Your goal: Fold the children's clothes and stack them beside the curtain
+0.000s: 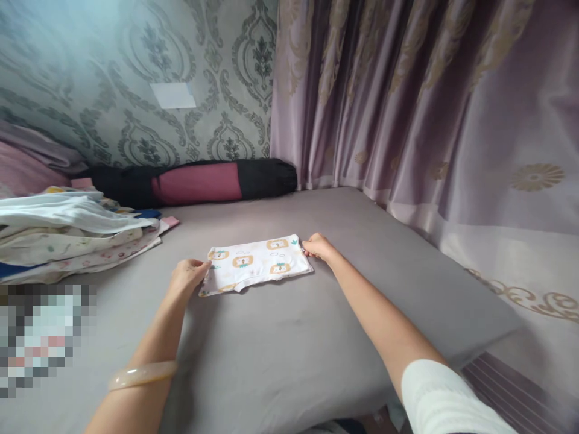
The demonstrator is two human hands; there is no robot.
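Head view shows the left hand (187, 274) pinching the left edge of a small white printed cloth (256, 263), fingers closed on the fabric. The right hand (318, 246) grips the right upper corner of the same cloth, also closed on it. The two hands are apart, one at each end of the cloth. The cloth lies flat on the grey mattress (289, 337), folded into a rectangle. On the left wrist sits a pale bangle (142, 374). To the left of the cloth, well apart, is a pile of clothes (67, 232). Behind the cloth, against the patterned wall (136, 72), lies a black and red roll bag (203, 181). To the right of the cloth hangs a purple curtain (429, 102). Nothing lies between the hands and the cloth.
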